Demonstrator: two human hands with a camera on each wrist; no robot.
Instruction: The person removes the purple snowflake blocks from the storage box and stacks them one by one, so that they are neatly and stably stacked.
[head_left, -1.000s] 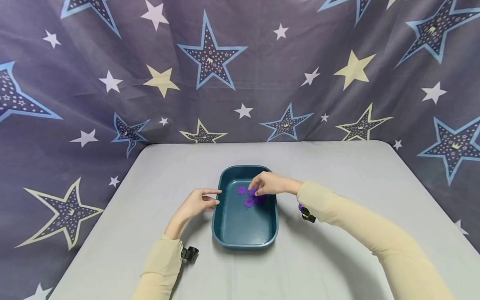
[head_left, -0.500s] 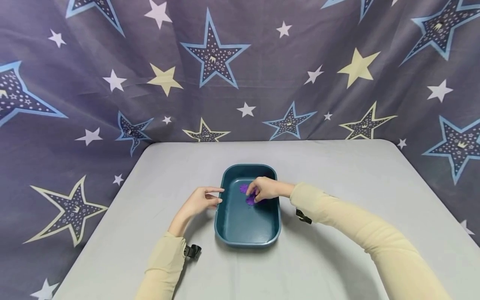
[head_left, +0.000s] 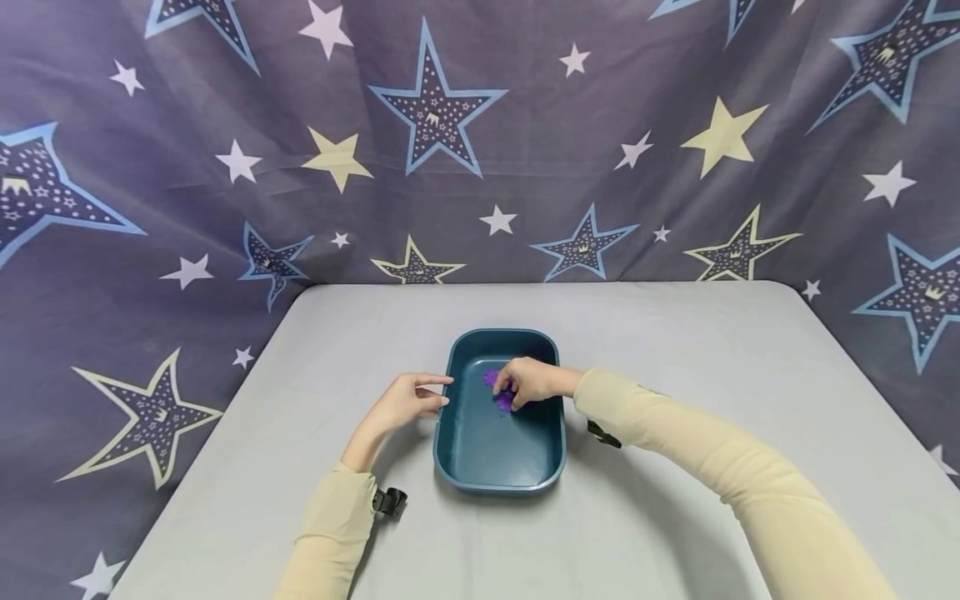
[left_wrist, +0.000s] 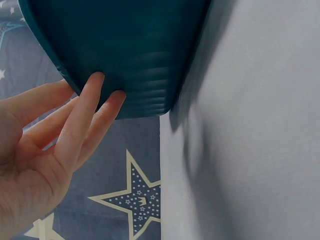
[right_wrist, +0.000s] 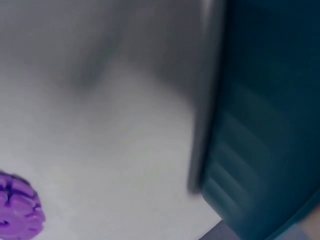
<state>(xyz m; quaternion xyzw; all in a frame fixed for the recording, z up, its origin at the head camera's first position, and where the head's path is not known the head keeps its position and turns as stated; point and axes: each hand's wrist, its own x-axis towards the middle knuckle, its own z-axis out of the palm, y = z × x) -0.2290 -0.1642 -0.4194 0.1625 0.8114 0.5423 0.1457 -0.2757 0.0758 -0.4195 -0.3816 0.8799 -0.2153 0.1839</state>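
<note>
A dark teal tub [head_left: 498, 477] stands on the table, holding scalloped purple pieces [head_left: 503, 402]. My right hand [head_left: 531, 380] reaches over its right rim and pinches one of the pieces with thumb and fingers; the hand partly covers the group. At the left wall my left hand [head_left: 401, 405] holds the rim. In the left wrist view, some of the left fingers [left_wrist: 92, 92] lie against the tub's outer wall, while others pass behind the rim. The right wrist view catches the tub's outer side [right_wrist: 250, 150] and only a sliver of the right hand.
Outside the tub, a purple piece [right_wrist: 19, 207] with grooved lobes lies on the pale tabletop [head_left: 360, 333] in the right wrist view. A star-patterned curtain [head_left: 517, 158] hangs behind the table. Each wrist carries a small black camera mount [head_left: 389, 502].
My right hand has lowered slightly into the tub and closed in on the purple pieces, covering more of them. The left hand stays at the rim. The whole head view has shifted slightly.
</note>
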